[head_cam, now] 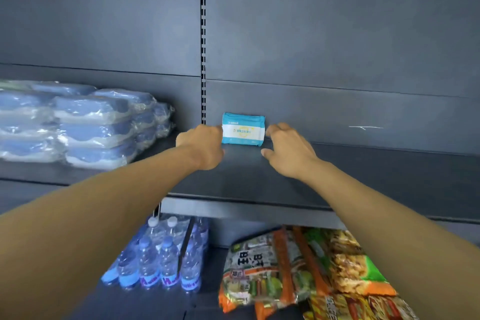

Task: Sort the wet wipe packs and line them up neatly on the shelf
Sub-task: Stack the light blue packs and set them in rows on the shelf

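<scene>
Wet wipe pack (242, 128) upright on shelf (363, 171), label print blurred, left hand (201, 147) touching its side, fingers hidden, grip unclear, right hand (288, 150) beside it, fingers loosely spread

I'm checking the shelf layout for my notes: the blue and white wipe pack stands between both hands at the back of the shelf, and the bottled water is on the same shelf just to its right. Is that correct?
Not quite. In the head view the bottled water sits on the lower shelf, below and to the left. The rest holds: the wipe pack stands at the back of the shelf, between the left hand and the right hand.
</scene>
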Motion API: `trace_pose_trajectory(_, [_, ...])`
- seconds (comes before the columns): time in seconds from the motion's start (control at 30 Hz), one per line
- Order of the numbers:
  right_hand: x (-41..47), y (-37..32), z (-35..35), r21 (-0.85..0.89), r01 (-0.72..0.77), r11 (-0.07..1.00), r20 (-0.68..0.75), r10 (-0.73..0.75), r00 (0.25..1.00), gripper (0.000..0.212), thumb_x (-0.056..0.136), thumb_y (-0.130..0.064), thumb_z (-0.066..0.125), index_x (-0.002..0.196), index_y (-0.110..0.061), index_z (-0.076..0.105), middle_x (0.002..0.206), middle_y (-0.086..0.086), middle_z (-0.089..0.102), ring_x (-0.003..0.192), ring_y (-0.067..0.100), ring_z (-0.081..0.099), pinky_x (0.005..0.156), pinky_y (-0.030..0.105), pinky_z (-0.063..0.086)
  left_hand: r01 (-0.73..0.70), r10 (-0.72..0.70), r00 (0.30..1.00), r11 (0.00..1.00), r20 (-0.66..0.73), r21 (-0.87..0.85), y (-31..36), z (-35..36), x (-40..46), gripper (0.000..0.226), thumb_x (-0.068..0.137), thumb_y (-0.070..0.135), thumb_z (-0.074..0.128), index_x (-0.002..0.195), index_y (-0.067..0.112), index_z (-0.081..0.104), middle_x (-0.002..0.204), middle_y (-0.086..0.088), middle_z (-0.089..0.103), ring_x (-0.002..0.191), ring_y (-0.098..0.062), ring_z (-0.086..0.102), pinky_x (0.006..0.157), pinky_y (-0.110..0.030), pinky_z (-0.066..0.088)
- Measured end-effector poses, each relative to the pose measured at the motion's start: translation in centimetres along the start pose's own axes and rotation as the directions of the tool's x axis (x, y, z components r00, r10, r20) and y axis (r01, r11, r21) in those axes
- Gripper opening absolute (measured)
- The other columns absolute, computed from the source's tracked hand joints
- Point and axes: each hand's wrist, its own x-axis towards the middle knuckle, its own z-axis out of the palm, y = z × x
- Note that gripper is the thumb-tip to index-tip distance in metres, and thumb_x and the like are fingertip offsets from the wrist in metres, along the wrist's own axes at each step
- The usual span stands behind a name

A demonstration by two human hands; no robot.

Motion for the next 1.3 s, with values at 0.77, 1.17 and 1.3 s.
trace_pose_trajectory(0.77, [-27.6,-4.5,10.5,0.043,-0.180,0.983,0.382,0.151,0.912,0.033,0.092,-0.029,0.056,0.120,-0.012,0.050,0.123,0.010,0.053,0.112,0.033,0.054,0.082,0.044,0.050,-0.163,0.225,0.925,0.962,0.305,-0.218,-0.4,15.1,-24.3,0.028,0.096,0.034,0.046,0.119,0.018,0.051,0.115,-0.008,0.062,0.105,-0.032,0.058,0.081,-0.040,0.049])
trace_pose_trajectory(1.17, [-42.8,1.2,26.7,-0.031,-0.336,0.941,0.737,0.248,0.629,0.033,0.095,-0.028,0.051,0.124,-0.013,0.046,0.121,0.008,0.054,0.108,0.028,0.055,0.083,0.036,0.048,-0.041,0.203,0.705,0.968,0.680,-0.247,-0.3,34.6,-35.8,0.030,0.097,0.040,0.045,0.122,0.024,0.048,0.114,0.000,0.062,0.100,-0.023,0.059,0.072,-0.032,0.046])
trace_pose_trajectory(1.3, [-47.9,3.6,32.5,-0.018,-0.367,0.930,0.822,0.223,0.524,0.031,0.094,-0.023,0.053,0.122,-0.013,0.047,0.124,0.009,0.052,0.109,0.028,0.056,0.085,0.035,0.048,0.003,0.171,0.661,0.973,0.731,-0.230,1.8,40.6,-39.7,0.028,0.094,0.038,0.048,0.120,0.026,0.049,0.120,0.003,0.060,0.111,-0.022,0.056,0.078,-0.032,0.043])
